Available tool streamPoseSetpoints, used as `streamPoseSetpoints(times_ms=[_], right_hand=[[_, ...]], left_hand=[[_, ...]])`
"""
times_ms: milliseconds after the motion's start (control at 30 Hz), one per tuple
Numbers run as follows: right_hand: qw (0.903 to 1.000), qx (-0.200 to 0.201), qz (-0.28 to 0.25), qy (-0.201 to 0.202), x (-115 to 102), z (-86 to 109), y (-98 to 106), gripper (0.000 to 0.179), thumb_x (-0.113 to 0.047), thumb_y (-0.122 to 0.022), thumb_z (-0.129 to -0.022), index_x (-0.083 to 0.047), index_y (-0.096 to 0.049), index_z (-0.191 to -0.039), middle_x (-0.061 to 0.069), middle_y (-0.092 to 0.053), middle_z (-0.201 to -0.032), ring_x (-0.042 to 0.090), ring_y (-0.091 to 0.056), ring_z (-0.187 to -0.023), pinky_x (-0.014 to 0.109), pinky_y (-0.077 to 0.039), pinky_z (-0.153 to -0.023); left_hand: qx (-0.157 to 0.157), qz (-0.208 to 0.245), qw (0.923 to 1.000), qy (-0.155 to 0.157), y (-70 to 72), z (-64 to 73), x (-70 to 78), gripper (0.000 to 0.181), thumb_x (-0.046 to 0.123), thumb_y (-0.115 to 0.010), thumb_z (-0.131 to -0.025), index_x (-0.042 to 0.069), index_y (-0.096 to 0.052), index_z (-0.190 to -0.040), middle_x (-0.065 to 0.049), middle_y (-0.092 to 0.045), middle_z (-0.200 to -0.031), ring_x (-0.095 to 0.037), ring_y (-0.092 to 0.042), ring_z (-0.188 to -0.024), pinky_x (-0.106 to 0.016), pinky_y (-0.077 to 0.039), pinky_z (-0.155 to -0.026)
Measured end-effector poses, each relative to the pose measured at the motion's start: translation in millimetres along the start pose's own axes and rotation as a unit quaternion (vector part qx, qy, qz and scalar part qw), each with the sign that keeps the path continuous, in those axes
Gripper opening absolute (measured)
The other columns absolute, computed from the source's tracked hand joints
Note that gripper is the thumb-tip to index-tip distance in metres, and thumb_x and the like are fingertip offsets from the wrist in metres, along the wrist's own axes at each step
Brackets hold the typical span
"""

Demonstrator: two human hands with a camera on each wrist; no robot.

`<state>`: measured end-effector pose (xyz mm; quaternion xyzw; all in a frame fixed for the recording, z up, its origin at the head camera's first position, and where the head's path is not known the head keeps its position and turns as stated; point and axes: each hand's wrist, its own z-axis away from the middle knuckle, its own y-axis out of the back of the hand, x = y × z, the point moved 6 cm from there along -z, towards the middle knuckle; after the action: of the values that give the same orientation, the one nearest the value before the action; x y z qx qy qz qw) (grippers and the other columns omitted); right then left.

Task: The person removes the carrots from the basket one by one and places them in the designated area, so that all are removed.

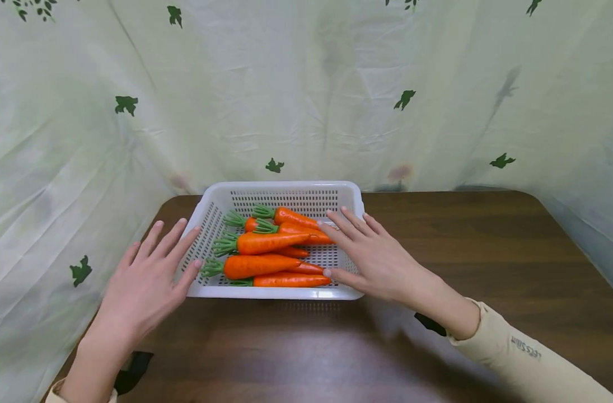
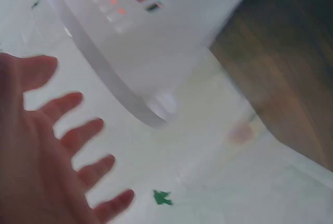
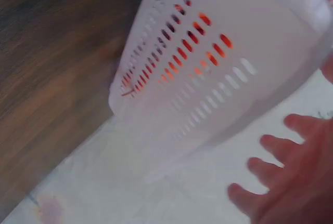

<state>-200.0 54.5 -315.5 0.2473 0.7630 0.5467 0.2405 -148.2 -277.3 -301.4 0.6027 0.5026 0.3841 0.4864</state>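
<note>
A white plastic basket (image 1: pixel 281 293) with slotted walls holds several orange carrots (image 1: pixel 266 243) with short green tops. The carrots lie on their sides, tips mostly toward the right. At the basket's left end is my left hand (image 1: pixel 147 280), fingers spread and straight, fingertips close by the rim. My right hand (image 1: pixel 379 258) is spread over the right end, its fingertips overlapping the rim and the carrot tips in the head view. From the left wrist, the fingers (image 2: pixel 83 135) show apart from the basket wall (image 2: pixel 119 42). In the right wrist view, too, nothing lies in the fingers (image 3: pixel 265 172).
The basket is at the far left part of a dark brown wooden table (image 1: pixel 467 240) with rounded back corners. A pale cloth (image 1: pixel 286 101) with green leaf shapes hangs behind the table and along its sides. Black pieces (image 1: pixel 133 370) show at both wrists.
</note>
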Motion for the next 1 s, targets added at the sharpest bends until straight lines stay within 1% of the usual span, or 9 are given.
streamPoseSetpoints(times_ms=[100, 233, 333, 433, 567, 667, 733, 867, 1000], right_hand=[[0.9995, 0.014, 0.0, 0.028, -2, -7.3, -1, 0.074, -0.062, -0.044, -0.097, -0.023, -0.025, -0.157, 0.004, -0.02, -0.162, 0.024, -0.01, -0.149, 0.052, -0.013, -0.117], [0.9978, 0.02, -0.01, 0.062, -3, -17.2, -4, 0.072, -0.058, -0.045, -0.098, -0.022, -0.025, -0.157, 0.006, -0.023, -0.161, 0.025, -0.014, -0.148, 0.052, -0.014, -0.117], [0.9957, 0.013, -0.022, 0.089, -3, -26.6, -7, 0.07, -0.057, -0.044, -0.099, -0.02, -0.026, -0.157, 0.007, -0.025, -0.16, 0.026, -0.017, -0.147, 0.05, -0.014, -0.117], [0.9931, -0.005, -0.036, 0.111, -1, -35.9, -9, 0.068, -0.056, -0.041, -0.101, -0.02, -0.027, -0.157, 0.005, -0.023, -0.16, 0.026, -0.018, -0.147, 0.049, -0.015, -0.117], [0.9881, -0.032, -0.067, 0.135, 1, -48.9, -13, 0.064, -0.053, -0.041, -0.102, -0.018, -0.032, -0.155, 0.004, -0.025, -0.16, 0.025, -0.02, -0.146, 0.047, -0.019, -0.116], [0.9829, -0.052, -0.104, 0.143, 1, -59.6, -15, 0.062, -0.051, -0.046, -0.101, -0.018, -0.036, -0.153, 0.003, -0.03, -0.157, 0.022, -0.023, -0.145, 0.044, -0.022, -0.116], [0.9794, -0.069, -0.129, 0.14, 1, -66.3, -15, 0.061, -0.051, -0.046, -0.101, -0.019, -0.038, -0.153, 0.001, -0.031, -0.157, 0.02, -0.024, -0.144, 0.041, -0.022, -0.116], [0.9715, -0.103, -0.176, 0.122, 2, -78.2, -16, 0.061, -0.052, -0.044, -0.101, -0.02, -0.039, -0.152, -0.001, -0.032, -0.157, 0.018, -0.025, -0.143, 0.039, -0.022, -0.116], [0.9646, -0.131, -0.2, 0.113, 0, -92.0, -14, 0.059, -0.052, -0.043, -0.101, -0.018, -0.043, -0.15, -0.002, -0.038, -0.153, 0.015, -0.029, -0.141, 0.036, -0.024, -0.115]], left_hand=[[0.005, 0.016, 0.9999, -0.004, -0.1, -3.0, -6.5, 0.065, 0.045, -0.053, -0.098, 0.02, -0.033, -0.155, -0.009, -0.021, -0.162, -0.033, -0.003, -0.149, -0.064, -0.008, -0.113], [0.015, 0.056, 0.9983, -0.004, -2.3, -6.0, -17.0, 0.064, 0.043, -0.059, -0.095, 0.019, -0.04, -0.152, -0.008, -0.026, -0.16, -0.033, -0.012, -0.148, -0.065, -0.017, -0.111], [0.014, 0.096, 0.9953, 0.004, -6.4, -7.3, -26.2, 0.064, 0.042, -0.062, -0.094, 0.018, -0.042, -0.151, -0.009, -0.029, -0.159, -0.035, -0.017, -0.147, -0.065, -0.02, -0.11], [0.002, 0.144, 0.9894, 0.021, -13.8, -8.6, -35.5, 0.066, 0.042, -0.061, -0.095, 0.019, -0.039, -0.152, -0.008, -0.028, -0.159, -0.035, -0.02, -0.146, -0.068, -0.024, -0.106], [-0.019, 0.212, 0.9761, 0.045, -28.1, -8.5, -45.6, 0.067, 0.041, -0.061, -0.096, 0.023, -0.034, -0.154, -0.009, -0.029, -0.158, -0.038, -0.03, -0.14, -0.071, -0.031, -0.099], [-0.022, 0.257, 0.9645, 0.058, -38.5, -7.4, -50.8, 0.067, 0.039, -0.061, -0.096, 0.025, -0.032, -0.155, -0.012, -0.033, -0.155, -0.041, -0.041, -0.13, -0.07, -0.037, -0.093], [-0.021, 0.285, 0.9559, 0.067, -43.9, -7.0, -53.9, 0.068, 0.038, -0.063, -0.096, 0.026, -0.032, -0.155, -0.014, -0.036, -0.153, -0.043, -0.046, -0.124, -0.067, -0.044, -0.09], [-0.021, 0.324, 0.9424, 0.082, -49.0, -7.7, -60.0, 0.067, 0.035, -0.065, -0.095, 0.023, -0.035, -0.154, -0.016, -0.039, -0.149, -0.045, -0.053, -0.117, -0.054, -0.054, -0.081], [-0.034, 0.354, 0.9311, 0.082, -50.9, -10.2, -64.7, 0.064, 0.028, -0.066, -0.095, 0.018, -0.038, -0.152, -0.019, -0.042, -0.145, -0.045, -0.058, -0.112, -0.036, -0.055, -0.075]])
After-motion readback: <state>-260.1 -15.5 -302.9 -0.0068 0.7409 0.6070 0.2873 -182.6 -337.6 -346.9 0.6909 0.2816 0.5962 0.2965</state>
